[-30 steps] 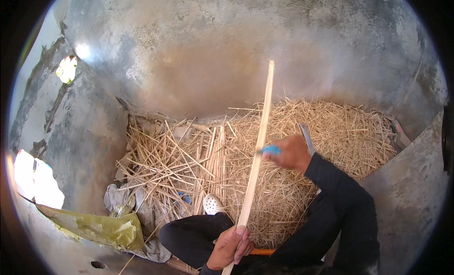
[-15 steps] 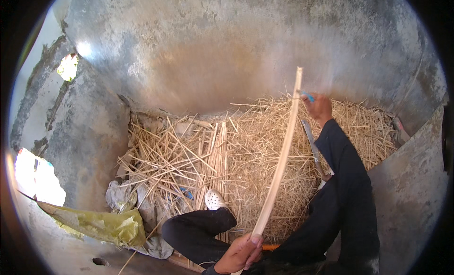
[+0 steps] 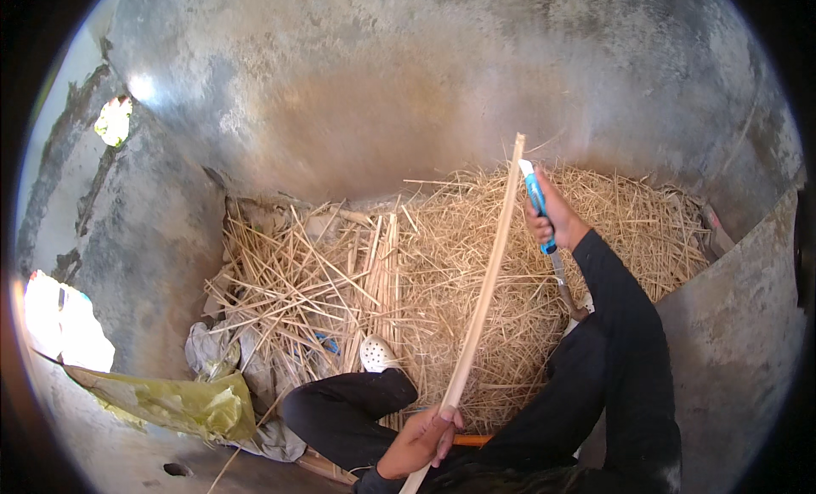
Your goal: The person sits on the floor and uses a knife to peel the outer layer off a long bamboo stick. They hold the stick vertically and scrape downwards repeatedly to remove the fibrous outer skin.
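A long, pale bamboo strip [image 3: 486,297] slants up and away from my lap, its far end near the wall. My left hand [image 3: 422,439] is closed round its near end. In my right hand [image 3: 554,212] is a blue utility knife [image 3: 535,201], held upright with its bright tip beside the strip's far end; whether the tip touches is unclear. A thin curl stands off near that end. Below my right hand, a large knife [image 3: 558,270] with a brown handle lies by my leg, its upper part hidden.
Shavings [image 3: 463,247] heap up ahead and to the right. Loose sticks [image 3: 297,277] cross each other at left, beside a white clog [image 3: 376,354] on my foot. A yellowish sack [image 3: 183,400] lies lower left. A grey wall [image 3: 408,86] rises behind.
My right hand has come lower and slightly left, and the blue utility knife has swung upright into clear sight. The strip's far end has shifted left and down a little.
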A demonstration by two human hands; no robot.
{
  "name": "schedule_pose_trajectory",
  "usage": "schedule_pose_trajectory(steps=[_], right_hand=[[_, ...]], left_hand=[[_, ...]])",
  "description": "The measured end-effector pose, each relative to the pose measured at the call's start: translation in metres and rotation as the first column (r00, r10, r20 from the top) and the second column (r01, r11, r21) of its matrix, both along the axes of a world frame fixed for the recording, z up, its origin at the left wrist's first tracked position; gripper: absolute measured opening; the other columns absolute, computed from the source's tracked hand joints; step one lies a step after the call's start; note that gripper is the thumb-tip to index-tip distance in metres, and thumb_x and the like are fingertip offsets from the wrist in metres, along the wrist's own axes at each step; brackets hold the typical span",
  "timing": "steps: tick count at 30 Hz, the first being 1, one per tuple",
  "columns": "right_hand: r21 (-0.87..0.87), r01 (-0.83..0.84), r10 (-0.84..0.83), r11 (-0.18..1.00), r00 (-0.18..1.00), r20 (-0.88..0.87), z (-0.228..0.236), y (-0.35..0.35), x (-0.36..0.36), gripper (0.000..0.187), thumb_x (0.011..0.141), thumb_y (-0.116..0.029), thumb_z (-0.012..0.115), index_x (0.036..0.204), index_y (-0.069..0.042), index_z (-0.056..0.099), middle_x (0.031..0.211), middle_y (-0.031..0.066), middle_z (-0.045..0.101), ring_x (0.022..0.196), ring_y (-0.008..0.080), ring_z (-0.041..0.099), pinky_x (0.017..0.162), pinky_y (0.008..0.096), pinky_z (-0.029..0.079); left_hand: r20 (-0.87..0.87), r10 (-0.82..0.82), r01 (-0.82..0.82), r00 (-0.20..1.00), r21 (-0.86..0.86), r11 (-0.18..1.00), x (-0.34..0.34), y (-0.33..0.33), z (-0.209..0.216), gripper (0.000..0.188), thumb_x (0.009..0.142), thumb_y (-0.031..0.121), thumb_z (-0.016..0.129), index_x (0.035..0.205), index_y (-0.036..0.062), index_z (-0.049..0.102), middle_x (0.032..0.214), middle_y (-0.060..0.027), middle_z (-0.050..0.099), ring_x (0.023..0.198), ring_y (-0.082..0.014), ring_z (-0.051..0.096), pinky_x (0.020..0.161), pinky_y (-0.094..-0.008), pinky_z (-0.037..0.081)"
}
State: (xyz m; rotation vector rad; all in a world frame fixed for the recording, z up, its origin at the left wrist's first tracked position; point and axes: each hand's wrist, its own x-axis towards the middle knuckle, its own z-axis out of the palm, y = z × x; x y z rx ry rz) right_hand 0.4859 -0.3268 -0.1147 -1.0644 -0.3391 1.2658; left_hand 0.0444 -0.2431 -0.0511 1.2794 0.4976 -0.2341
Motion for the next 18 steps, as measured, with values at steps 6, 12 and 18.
schedule_pose_trajectory(steps=[6,12,18], right_hand=[[-0.012,0.172,-0.138,0.985,0.830,0.540,0.029,0.031,-0.115,0.044,0.091,-0.047,0.059,0.066,-0.014,0.045,0.050,-0.0081,0.033,0.039,0.0029,0.028,0.036,0.0222,0.025],[0.081,0.163,-0.180,0.983,0.939,0.294,0.036,0.036,-0.126,0.037,0.090,-0.039,0.063,0.069,-0.011,0.051,0.051,-0.0065,0.037,0.040,0.0051,0.033,0.038,0.0254,0.029],[0.108,0.210,-0.135,0.972,0.118,0.984,0.046,0.033,-0.131,0.067,0.086,-0.069,0.045,0.062,-0.008,0.058,0.046,0.0003,0.044,0.039,0.0162,0.045,0.040,0.0346,0.037]], left_hand=[[0.049,0.011,-0.014,0.999,0.061,0.998,0.011,0.013,0.005,0.036,0.103,0.032,0.034,0.104,0.0002,0.052,0.057,-0.0017,0.049,0.044,-0.0063,0.043,0.044,-0.0188,0.036],[0.130,0.075,-0.079,0.989,0.029,0.996,0.034,0.018,0.006,0.034,0.102,0.028,0.038,0.111,-0.0017,0.053,0.058,0.0003,0.048,0.046,-0.0066,0.043,0.047,-0.0192,0.036],[0.162,0.220,-0.230,0.962,0.049,0.972,0.053,0.035,0.011,0.033,0.102,0.028,0.039,0.110,-0.0008,0.054,0.057,0.0033,0.042,0.044,-0.0046,0.038,0.044,-0.0175,0.033]])
